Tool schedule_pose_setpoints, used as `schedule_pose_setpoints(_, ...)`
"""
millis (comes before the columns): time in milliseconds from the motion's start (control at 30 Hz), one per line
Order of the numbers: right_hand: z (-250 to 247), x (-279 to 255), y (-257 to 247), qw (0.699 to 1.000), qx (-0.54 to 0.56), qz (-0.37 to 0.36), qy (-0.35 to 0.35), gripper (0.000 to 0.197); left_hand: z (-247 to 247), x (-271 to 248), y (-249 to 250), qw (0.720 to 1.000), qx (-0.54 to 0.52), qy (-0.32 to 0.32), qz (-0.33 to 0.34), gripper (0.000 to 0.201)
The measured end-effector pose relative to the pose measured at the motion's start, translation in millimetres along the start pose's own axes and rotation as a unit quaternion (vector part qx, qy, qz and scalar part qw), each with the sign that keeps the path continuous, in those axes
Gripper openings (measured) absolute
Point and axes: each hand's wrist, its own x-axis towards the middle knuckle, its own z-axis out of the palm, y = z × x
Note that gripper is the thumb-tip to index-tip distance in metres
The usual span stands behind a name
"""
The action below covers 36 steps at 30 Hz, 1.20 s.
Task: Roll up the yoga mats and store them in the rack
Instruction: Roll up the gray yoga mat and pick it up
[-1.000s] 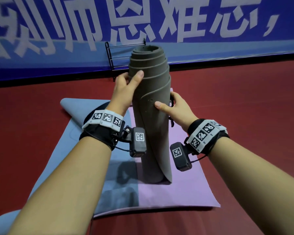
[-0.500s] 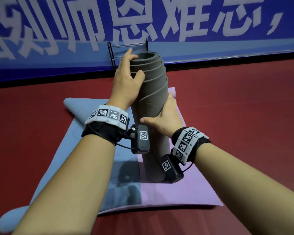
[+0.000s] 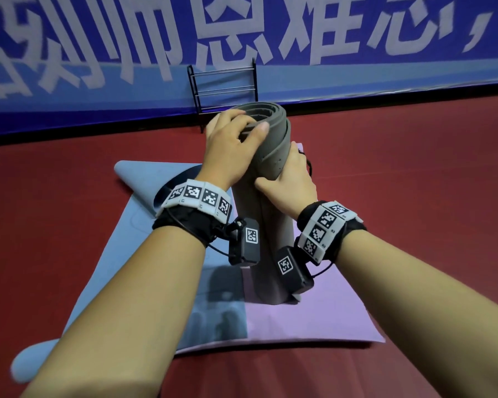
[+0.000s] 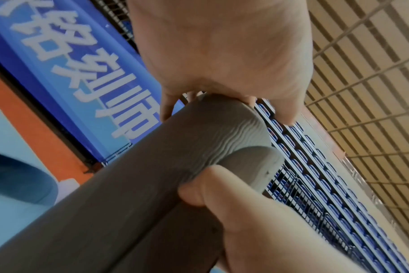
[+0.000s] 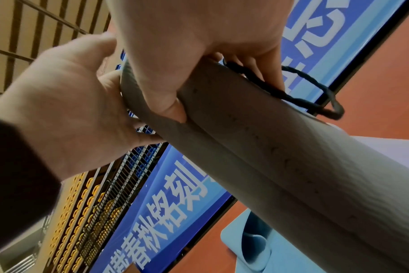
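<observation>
Grey rolled yoga mat (image 3: 266, 202) stands on end, tilted slightly, its base on the lilac mat (image 3: 314, 320) spread flat on the red floor (image 3: 414, 196). Spiral end faces up, layers stepped unevenly (inner turns stick out higher than the outer wrap).

Left hand (image 3: 230, 147) caps the top: palm over the spiral end, fingers curled down the far side, thumb (image 3: 258, 130) pressed across the near rim. Left wrist view confirms it, with the fingertips (image 4: 168, 109) hooked over the edge of the roll (image 4: 152, 194).

Right hand (image 3: 292, 179) clamps the roll partway down on the right side, thumb (image 3: 263, 186) across the front along the outer flap's edge, fingers round the back. Right wrist view shows the thumb (image 5: 168, 103) dug in at the seam, and a black cord loop (image 5: 315, 99) held against the mat (image 5: 292, 166) under the fingers.

Both forearms extend forward, wrists with marker bands and small cameras.

Light-blue mat (image 3: 144, 254) lies flat under the lilac one, sticking out left. Black wire rack (image 3: 223, 86) stands behind, well apart from the roll, against the blue banner (image 3: 270, 38)
</observation>
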Motion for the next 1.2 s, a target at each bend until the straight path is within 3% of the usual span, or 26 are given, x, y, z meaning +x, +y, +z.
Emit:
schedule_pose_setpoints(167, -5.2, 11.5, -0.5, 0.999, 0.016, 0.001, -0.035, 0.096, 0.7, -0.3, 2.0, 1.0, 0.012, -0.028, 0.001, 0.055)
schedule_pose_setpoints(300, -11.8, 16.2, -5.4, 0.999, 0.027, -0.006, -0.034, 0.095, 1.5, 3.0, 6.3, 1.0, 0.006, -0.016, 0.005, 0.058)
schedule_pose_setpoints(467, -24.4, 26.5, -8.8, 0.999, 0.049, -0.024, 0.0, 0.07, 0.3, 16.7, 18.1, 0.999, -0.012, -0.004, 0.029, 0.068)
schedule_pose_setpoints(600, -28.6, 19.1, 10.1, 0.994, 0.103, -0.008, -0.032, 0.034, 17.7, 2.2, 14.8, 0.998, 0.053, -0.044, -0.003, 0.081)
schedule_pose_setpoints(700, -23.6, 23.2, 20.6, 0.996, 0.082, 0.001, -0.039, 0.064, 23.7, -0.7, 22.7, 0.995, 0.087, -0.045, -0.034, 0.081)
schedule_pose_setpoints(767, -20.7, 24.8, 27.6, 0.995, 0.083, -0.016, -0.046, 0.073, 24.2, -2.7, 29.3, 0.993, 0.097, -0.04, -0.05, 0.08)
schedule_pose_setpoints(1033, -36.8, 19.8, 24.2, 0.996, 0.074, -0.046, -0.017, 0.078, 29.4, -1.8, 39.7, 0.996, 0.082, 0.009, 0.015, 0.054)
schedule_pose_setpoints(1200, -49.0, 20.1, 32.0, 0.993, 0.085, -0.074, -0.021, 0.067, 41.3, -9.5, 36.4, 0.993, 0.121, -0.01, -0.005, 0.07)
